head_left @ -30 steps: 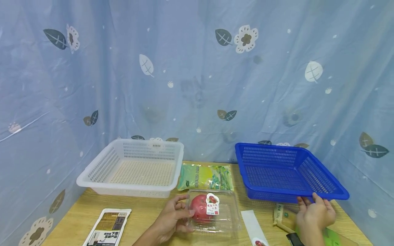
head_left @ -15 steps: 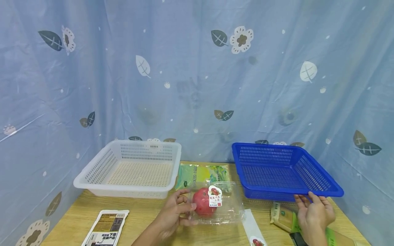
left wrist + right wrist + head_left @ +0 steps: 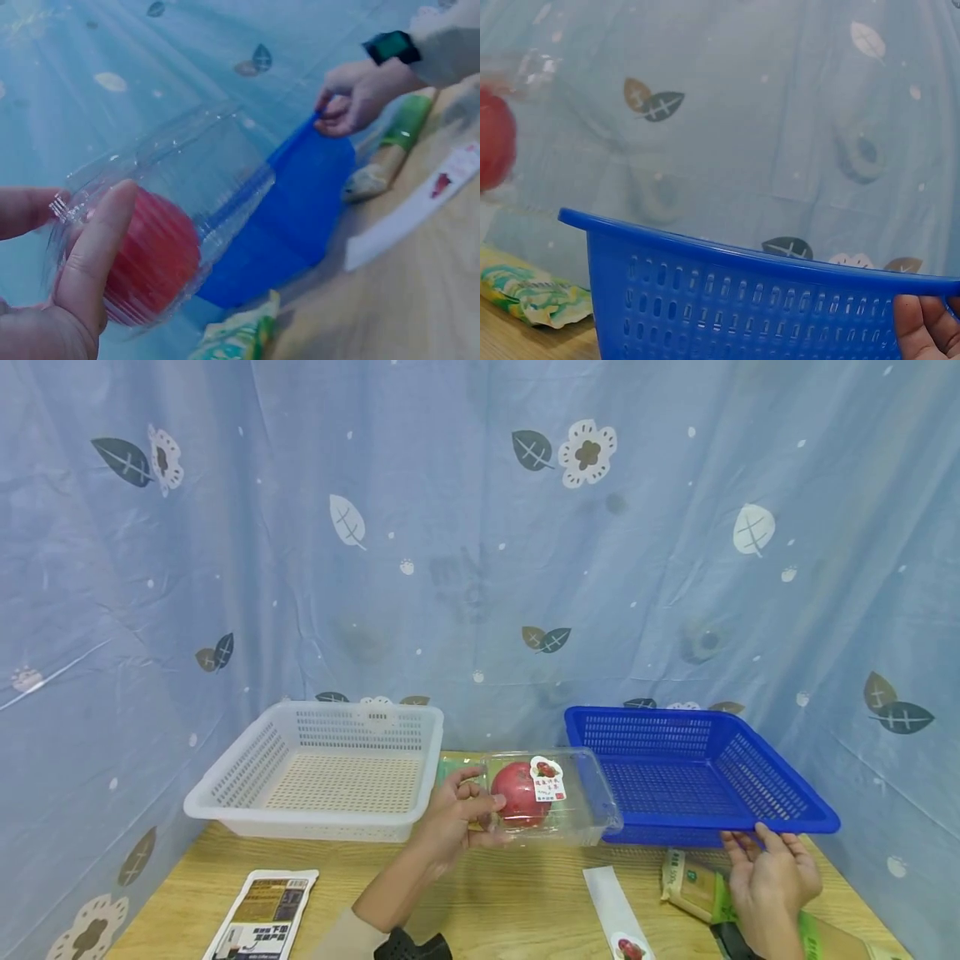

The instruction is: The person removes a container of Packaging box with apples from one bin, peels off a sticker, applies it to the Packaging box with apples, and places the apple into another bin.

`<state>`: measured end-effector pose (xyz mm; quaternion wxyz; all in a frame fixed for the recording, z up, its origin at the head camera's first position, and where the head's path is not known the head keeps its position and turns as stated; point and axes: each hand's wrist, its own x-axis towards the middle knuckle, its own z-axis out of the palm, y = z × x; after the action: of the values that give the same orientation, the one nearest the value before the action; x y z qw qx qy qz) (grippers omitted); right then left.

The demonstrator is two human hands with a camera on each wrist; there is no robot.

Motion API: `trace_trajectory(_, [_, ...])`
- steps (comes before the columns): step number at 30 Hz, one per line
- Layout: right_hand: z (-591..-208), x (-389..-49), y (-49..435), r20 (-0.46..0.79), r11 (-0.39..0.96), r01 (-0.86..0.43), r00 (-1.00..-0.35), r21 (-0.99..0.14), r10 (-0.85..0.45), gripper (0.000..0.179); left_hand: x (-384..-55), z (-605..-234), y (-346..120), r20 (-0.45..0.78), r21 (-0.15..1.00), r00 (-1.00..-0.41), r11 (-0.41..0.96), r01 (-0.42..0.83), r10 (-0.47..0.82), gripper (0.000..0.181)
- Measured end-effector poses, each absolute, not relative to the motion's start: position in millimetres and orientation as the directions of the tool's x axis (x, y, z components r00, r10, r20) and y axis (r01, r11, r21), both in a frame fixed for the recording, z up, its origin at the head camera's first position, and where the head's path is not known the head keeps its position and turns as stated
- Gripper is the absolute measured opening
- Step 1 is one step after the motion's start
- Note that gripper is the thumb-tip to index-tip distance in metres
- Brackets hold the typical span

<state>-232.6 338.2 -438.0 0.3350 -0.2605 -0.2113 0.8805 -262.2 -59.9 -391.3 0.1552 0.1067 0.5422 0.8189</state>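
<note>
My left hand [image 3: 461, 814] grips the left end of a clear plastic box [image 3: 581, 793], thumb on the near side. Inside it, against the gripped end, lies a round red fruit [image 3: 521, 795], and a white label [image 3: 549, 781] is stuck on the lid. The box is raised over the table and overlaps the left edge of the blue basket [image 3: 678, 822] in the head view. My right hand [image 3: 776, 872] pinches the front rim of that basket near its right corner; the right wrist view shows its fingertips [image 3: 909, 315] on the outer wall, just under the rim.
A white basket [image 3: 315, 825] stands at the left back. Behind the box lies a green-yellow packet [image 3: 240, 330]. A white-edged pouch [image 3: 262, 914] is at front left, a white paper strip [image 3: 617, 906] at front centre, and a tan package with a green band [image 3: 693, 889] under my right arm.
My left hand has lifted the box with the red fruit up and to the right, from low over the table to the blue basket's left edge. The right hand keeps its hold on the rim.
</note>
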Motion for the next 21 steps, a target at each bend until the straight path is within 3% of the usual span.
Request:
trace_trajectory(11, [-439.9, -232.9, 336.0, -0.292, -0.684, -0.487, -0.655, -0.543, 0.697, 0.027, -286.2, -362.5, -32.8, 0.06, 0.901, -0.925, -0.42, -0.111, 0.374, 0.075])
trace_trajectory(21, [-438.4, -234.1, 337.7, -0.31, -0.671, -0.457, -0.638, -0.583, 0.704, 0.028, -298.8, -355.4, 20.9, 0.019, 0.899, -0.951, -0.422, -0.118, 0.307, 0.074])
